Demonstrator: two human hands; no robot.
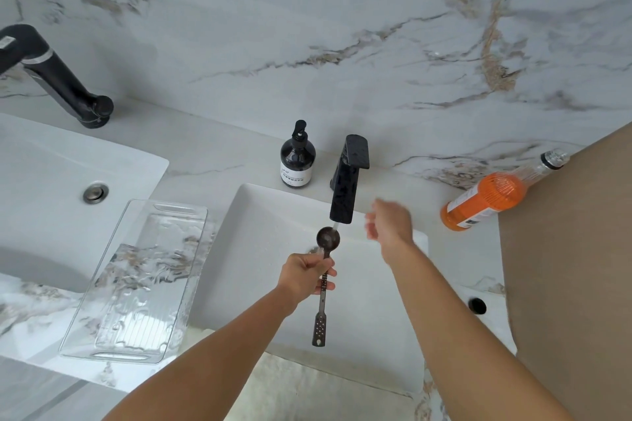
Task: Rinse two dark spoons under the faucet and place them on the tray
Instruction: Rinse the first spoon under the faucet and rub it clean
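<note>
**Dark spoon held under the black faucet**

A dark spoon (327,238) is pinched by its handle in the left hand (305,276), the fingers closed around the upper part of the stem just below the bowl. The bowl is turned upward and is placed directly beneath the spout of the black faucet (345,188), where a thin stream of water is seen meeting it. The perforated end of the handle is pointed back toward the person, hanging over the white sink (260,236).

The right hand (390,224) is raised over the sink just to the right of the faucet. It is blurred; nothing is held in it, and the fingers appear loosely curled, though how far they are spread cannot be told.

A clear tray (136,280) is laid on the marble surface (212,154) to the left of the sink, between it and a second basin (51,181); nothing is seen resting on it. A dark pump bottle (298,157) is stood just left of the faucet base. An orange bottle (492,195) is lying on its side at the right. A second black faucet (54,75) is mounted at the far left.
</note>
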